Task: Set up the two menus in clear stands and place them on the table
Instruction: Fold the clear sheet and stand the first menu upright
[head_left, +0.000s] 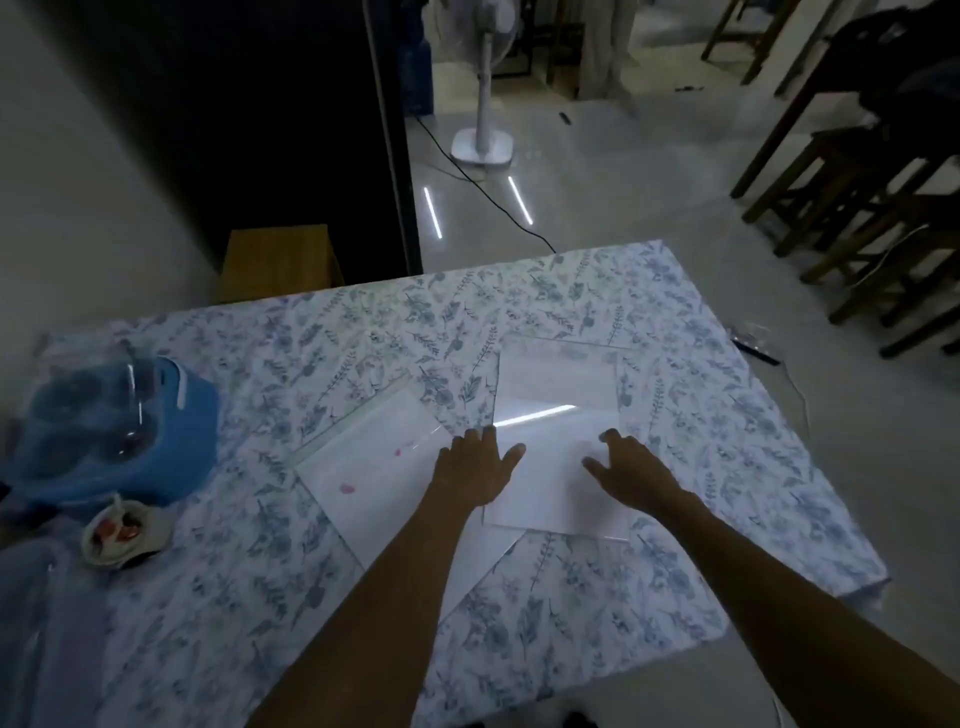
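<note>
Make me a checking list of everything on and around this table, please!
Surface: table with floral cloth.
Job's things: two flat sheets, left one with pink marks, right one glossy; none stand upright.
Clutter: blue bag, small cup.
Hands: left hand and right hand lie open over the sheets.
Cables: black cord on floor.
Surroundings: white fan, wooden stools, brown box.

Both hands lie spread on the right clear stand (558, 395), left hand (475, 467) beside right hand (631, 470), on the floral counter (675, 415).
</note>
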